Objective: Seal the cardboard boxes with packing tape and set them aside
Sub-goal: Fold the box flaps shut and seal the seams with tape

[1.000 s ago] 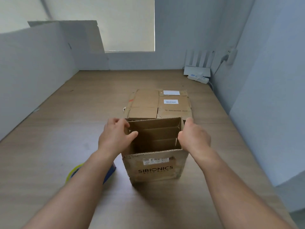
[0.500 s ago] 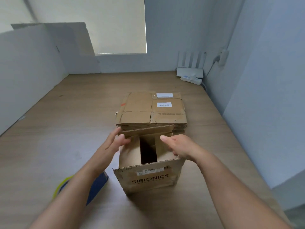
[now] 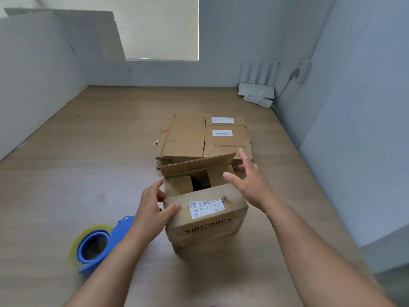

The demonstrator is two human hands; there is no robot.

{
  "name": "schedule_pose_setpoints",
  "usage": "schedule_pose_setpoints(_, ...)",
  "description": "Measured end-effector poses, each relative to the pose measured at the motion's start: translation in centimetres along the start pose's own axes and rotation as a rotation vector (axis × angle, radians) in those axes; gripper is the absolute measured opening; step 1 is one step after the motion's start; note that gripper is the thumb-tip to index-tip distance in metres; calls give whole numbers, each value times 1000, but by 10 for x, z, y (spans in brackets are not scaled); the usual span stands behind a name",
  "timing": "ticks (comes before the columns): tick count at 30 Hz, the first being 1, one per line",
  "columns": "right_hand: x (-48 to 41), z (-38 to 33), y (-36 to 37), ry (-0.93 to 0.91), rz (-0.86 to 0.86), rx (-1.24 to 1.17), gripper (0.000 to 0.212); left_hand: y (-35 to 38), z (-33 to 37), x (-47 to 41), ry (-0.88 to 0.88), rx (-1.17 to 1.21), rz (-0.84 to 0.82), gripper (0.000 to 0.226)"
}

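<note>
Cardboard box (image 3: 205,216) stands on wooden table (image 3: 88,173), near flap folded down, far flap tilted up. Left hand (image 3: 152,209) grips its near-left corner, thumb pressing the near flap. Right hand (image 3: 250,185) is spread, fingers straight, over the right side, holding nothing. Tape dispenser (image 3: 95,247) lies just left of the left wrist; flattened cartons (image 3: 199,138) lie beyond the right fingertips.

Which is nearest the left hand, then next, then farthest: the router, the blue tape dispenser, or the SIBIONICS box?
1. SIBIONICS box: the left hand grips its left corner.
2. Blue tape dispenser: just left of the wrist.
3. White router: far right corner.
</note>
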State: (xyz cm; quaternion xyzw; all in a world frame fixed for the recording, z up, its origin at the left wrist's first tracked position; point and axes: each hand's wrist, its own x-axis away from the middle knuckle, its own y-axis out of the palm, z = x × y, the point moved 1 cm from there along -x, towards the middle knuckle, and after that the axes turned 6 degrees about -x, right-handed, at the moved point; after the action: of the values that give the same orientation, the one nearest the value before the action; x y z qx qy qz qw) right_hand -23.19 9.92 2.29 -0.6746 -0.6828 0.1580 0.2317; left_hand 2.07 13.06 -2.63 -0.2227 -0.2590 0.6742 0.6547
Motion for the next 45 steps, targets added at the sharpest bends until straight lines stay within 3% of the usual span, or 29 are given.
schedule_pose_setpoints(4, -12, 3, 8, 11, -6, 59, 56, -1, 3, -4, -71, 57, -46, 91)
schedule_pose_setpoints(9, -19, -4, 14, 57, 161, 98, 61, -7, 5, -8, -60, 40, -143, 97)
schedule_pose_setpoints(11, -22, -14, 10, 68, 100, 168, 65, -10, 5, -12, -60, 11, -156, 102)
schedule_pose_setpoints(13, -30, -19, 5, 83, 38, 185, 56, -12, 4, -13, -69, 9, -168, 106)
schedule_pose_setpoints(15, -35, -16, 3, 125, 40, 155, 49, -12, 5, -13, -76, 22, -169, 97)
schedule_pose_setpoints(19, -24, 1, 16, 243, 17, 256, 32, -6, 4, -10, -118, 45, -138, 46)
schedule_pose_setpoints(21, -19, 12, 18, 295, 68, 144, 30, -1, 1, -10, -131, 107, -95, 34)
schedule_pose_setpoints(22, -18, 15, 17, 340, 76, 27, 39, 2, 1, -11, -137, 147, -69, 30)
schedule_pose_setpoints(25, -8, 26, 18, 612, -50, -302, 88, 10, 9, -10, -226, 243, -32, 29)
schedule_pose_setpoints(28, 3, 36, 21, 749, -223, -428, 72, 19, 10, -11, -489, 485, -63, 63)
schedule_pose_setpoints(31, 6, 44, 24, 743, -283, -530, 60, 24, 3, -7, -710, 542, -233, 85)
schedule_pose_setpoints(36, 18, 48, 33, 708, -237, -671, 51, 23, 6, 0, -671, 781, -315, 49)
schedule_pose_setpoints(45, 28, 51, 34, 817, -228, -663, 48, 20, 2, 13, -773, 735, -277, 45)
